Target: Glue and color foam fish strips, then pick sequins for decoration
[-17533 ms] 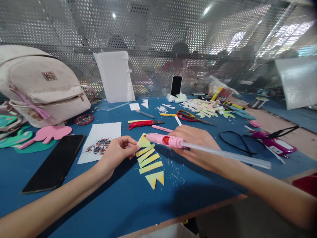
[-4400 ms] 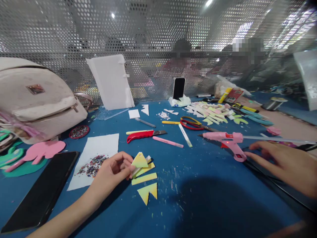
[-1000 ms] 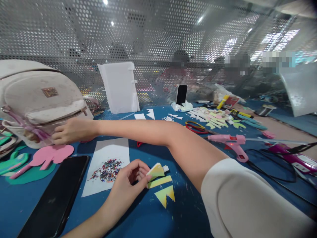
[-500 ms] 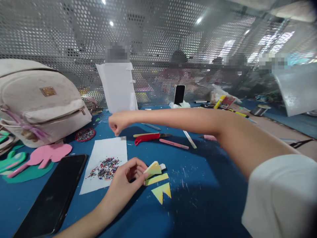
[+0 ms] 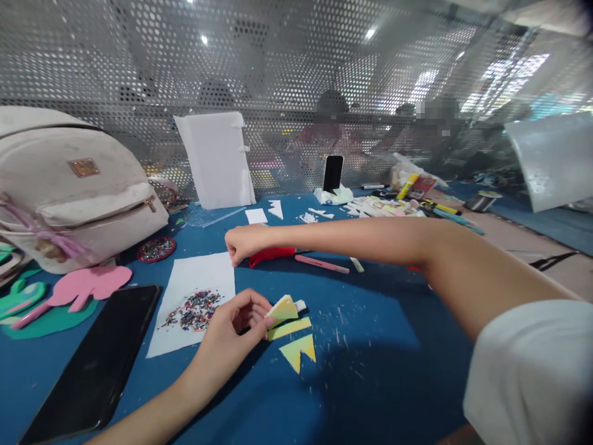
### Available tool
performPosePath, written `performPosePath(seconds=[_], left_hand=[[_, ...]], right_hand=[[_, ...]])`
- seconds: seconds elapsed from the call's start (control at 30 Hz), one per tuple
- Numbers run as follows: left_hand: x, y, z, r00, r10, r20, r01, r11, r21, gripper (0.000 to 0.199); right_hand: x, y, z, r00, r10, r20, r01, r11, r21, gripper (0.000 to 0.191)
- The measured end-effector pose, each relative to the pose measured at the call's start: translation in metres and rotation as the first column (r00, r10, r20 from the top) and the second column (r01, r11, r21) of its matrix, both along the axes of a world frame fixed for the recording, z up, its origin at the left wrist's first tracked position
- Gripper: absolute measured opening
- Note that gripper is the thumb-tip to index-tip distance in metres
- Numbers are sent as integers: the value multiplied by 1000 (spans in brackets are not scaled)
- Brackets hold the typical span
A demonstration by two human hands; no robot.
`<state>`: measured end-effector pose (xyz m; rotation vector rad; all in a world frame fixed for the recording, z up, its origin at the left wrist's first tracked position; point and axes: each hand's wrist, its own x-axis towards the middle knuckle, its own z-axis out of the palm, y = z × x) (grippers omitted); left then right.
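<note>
My left hand (image 5: 238, 324) pinches a small pale-yellow cut piece (image 5: 283, 309) between thumb and fingers, low over the blue table. Just below it lie a narrow yellow strip (image 5: 290, 328) and a notched yellow piece (image 5: 299, 352). A small white bit (image 5: 301, 305) shows behind the held piece. Stretched across the table, my right hand (image 5: 243, 242) is closed in a fist by the upper right corner of a white paper sheet (image 5: 204, 271); whatever its fingers hold, if anything, is hidden. Beside that fist lies a red-handled tool (image 5: 272, 254), partly covered by the forearm.
Colourful small bits (image 5: 194, 310) are heaped on the sheet. A black phone (image 5: 92, 364), pink cutout (image 5: 92, 283) and pale backpack (image 5: 83, 185) are on the left. Behind my right arm are white scraps (image 5: 256, 216), a propped phone (image 5: 332, 173) and many pens (image 5: 389, 207). A pink stick (image 5: 323, 264) lies mid-table.
My right hand has moved right and slightly nearer, still closed, and the forearm now covers part of the red-handled tool. My left hand keeps its hold on the yellow piece.
</note>
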<state>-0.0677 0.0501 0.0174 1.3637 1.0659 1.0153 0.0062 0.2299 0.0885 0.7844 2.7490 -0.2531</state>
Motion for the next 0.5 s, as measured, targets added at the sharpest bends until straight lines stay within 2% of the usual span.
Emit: performPosePath(seconds=[0.23,0.4,0.5], left_hand=[[0,1,0,1000,5,11,-5,1000,4,25],[1,1,1,1000,12,9,-12,1000,17,26],[2,1,2,1000,15,11,-15,1000,23,26]], right_hand=[[-4,-1,0,999,-21,33,21,1000,1,22],[0,-7,17,998,-58,30,54,992,112,22],[3,-9,26,999,-37,22,34,989,144,20]])
